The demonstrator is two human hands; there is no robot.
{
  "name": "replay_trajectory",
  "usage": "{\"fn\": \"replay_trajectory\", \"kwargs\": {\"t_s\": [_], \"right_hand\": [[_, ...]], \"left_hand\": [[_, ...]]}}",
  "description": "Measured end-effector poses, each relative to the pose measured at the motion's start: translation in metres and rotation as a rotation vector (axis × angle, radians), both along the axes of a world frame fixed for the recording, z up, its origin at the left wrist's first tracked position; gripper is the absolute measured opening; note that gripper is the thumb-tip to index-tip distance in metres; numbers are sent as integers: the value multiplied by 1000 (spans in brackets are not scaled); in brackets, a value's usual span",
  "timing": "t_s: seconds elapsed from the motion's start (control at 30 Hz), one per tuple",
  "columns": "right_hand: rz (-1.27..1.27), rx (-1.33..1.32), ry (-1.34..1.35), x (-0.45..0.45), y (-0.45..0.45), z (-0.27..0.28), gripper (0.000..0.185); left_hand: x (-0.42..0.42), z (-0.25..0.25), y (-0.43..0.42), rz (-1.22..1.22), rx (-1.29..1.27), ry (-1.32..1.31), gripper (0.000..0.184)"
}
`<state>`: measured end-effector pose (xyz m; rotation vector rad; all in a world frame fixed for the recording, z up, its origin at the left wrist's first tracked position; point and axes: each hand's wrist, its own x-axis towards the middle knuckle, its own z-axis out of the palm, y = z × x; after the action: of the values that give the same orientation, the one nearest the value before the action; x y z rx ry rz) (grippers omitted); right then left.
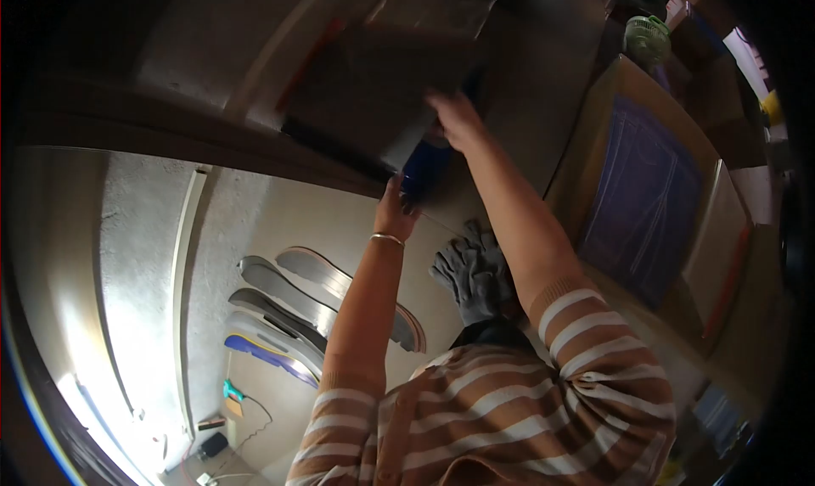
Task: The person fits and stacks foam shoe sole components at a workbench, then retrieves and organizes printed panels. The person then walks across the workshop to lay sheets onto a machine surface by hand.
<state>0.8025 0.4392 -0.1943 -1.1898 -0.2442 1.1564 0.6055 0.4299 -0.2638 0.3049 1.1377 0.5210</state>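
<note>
A long blue object (423, 170), dim and blurred, lies slantwise between my two hands; its exact kind I cannot make out. My right hand (458, 123) is closed across its upper part, and a bit of blue shows beyond the fingers. At its lower end my left hand (397, 213), with a bracelet at the wrist, has its thumb and fingers around the edge. Just past both hands sits a dark, flat-sided box or packet (365, 87), mostly in shadow. Grey gloves (471, 269) lie close to my body, below my right forearm.
Several shoe insoles (289, 295) lie in a row left of my left forearm. A teal tool with a cord (233, 391) is at lower left. On the right stands a cardboard box (613, 104) with blue cloth-like material (649, 197). A green-topped container (647, 38) is behind it.
</note>
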Motion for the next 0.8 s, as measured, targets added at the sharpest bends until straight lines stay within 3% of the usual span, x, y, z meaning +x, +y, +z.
{"fn": "replay_trajectory", "kwargs": {"t_s": [0.1, 0.13, 0.17, 0.23, 0.27, 0.3, 0.33, 0.37, 0.43, 0.53, 0.57, 0.6, 0.63, 0.67, 0.73, 0.77, 0.8], "right_hand": [[-126, 118, 69, 42, 4, 44, 44], [-176, 85, 24, 49, -16, 93, 36], [-241, 209, 160, 80, -13, 86, 31], [-222, 624, -120, 173, -24, 45, 21], [-293, 627, 258, 221, -29, 39, 18], [-164, 603, 19, 224, -47, 64, 15], [-339, 498, 77, 198, -59, 92, 20], [-265, 428, 187, 209, -72, 80, 16], [-546, 286, 140, 175, -72, 60, 16], [-798, 2, 205, 146, -59, -4, 24], [-808, -84, 193, 139, -56, -23, 30], [-807, -90, 199, 141, -49, -40, 30], [-796, -268, 66, 150, -41, -57, 37], [-777, -440, -71, 156, -38, -65, 44], [-865, -406, 87, 145, -45, -34, 48], [-942, -367, 247, 140, -46, -23, 53], [-942, -375, 245, 141, -47, -28, 53]], "left_hand": [[9, 15, -2, -63, 76, 58, 49], [9, 18, -2, -135, 147, 90, 64], [9, 16, 0, -125, 137, 92, 64], [17, 12, 6, -103, 33, 177, 72], [21, 6, 9, -95, 31, 169, 72], [23, -4, 12, -87, 18, 261, 76], [28, -12, 15, -79, 7, 351, 80], [34, -19, 17, -72, 6, 341, 80], [44, -32, 17, -35, 106, 600, 80], [42, -44, 21, -51, 108, 697, 78], [38, -44, 22, -48, 106, 704, 78], [34, -44, 23, -56, 116, 582, 89], [30, -46, 20, -69, 121, 460, 101], [28, -34, 14, -74, 116, 462, 101], [29, 5, 4, -36, 43, 419, 67], [25, 3, 6, -36, 40, 417, 67], [17, 0, 6, 11, -7, 293, 61]]}}
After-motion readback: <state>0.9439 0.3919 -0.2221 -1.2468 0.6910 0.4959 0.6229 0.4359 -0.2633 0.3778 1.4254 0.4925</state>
